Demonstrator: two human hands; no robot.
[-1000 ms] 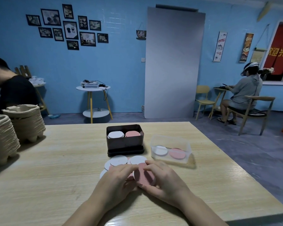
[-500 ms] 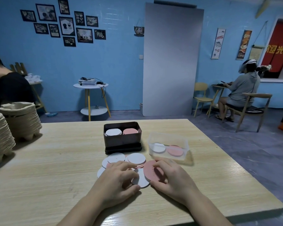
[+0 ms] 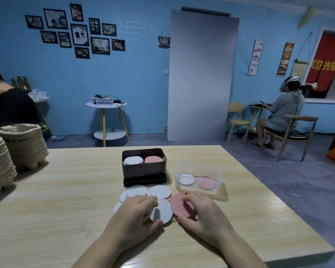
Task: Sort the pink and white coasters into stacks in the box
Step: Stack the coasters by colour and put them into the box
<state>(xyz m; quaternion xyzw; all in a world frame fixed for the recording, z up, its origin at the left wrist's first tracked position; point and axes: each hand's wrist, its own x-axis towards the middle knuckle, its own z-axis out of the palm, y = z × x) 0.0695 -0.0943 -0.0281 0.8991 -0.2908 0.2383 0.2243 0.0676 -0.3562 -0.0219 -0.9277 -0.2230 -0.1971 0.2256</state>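
A white coaster [image 3: 162, 209] and a pink coaster [image 3: 178, 206] lie side by side at the near edge of the loose pile [image 3: 159, 191], in the middle of the desk [image 3: 66, 209]. The left hand [image 3: 135, 217] grips the white one, fingers curled over its left rim and thumb under its near edge. The right hand [image 3: 201, 211] holds the pink one the same way, fingertips bent onto its face and thumb at the near rim.

Just beyond the pile stands the dark box [image 3: 143, 171], with a white stack [image 3: 133, 160] on its left and a pink stack [image 3: 153, 159] on its right. To its right is a clear tub [image 3: 198, 167] with one white and one pink disc lying flat. Stacked pulp trays [image 3: 23, 144] sit at the far left.

The step in hand looks like picking one of each colour at once. To do it well, peel each disc clean off its neighbours (thin coasters tend to cling in pairs), lift them level, and lower each squarely onto its matching stack, white to the left and pink to the right. Dropping them risks leaving the stacks askew.
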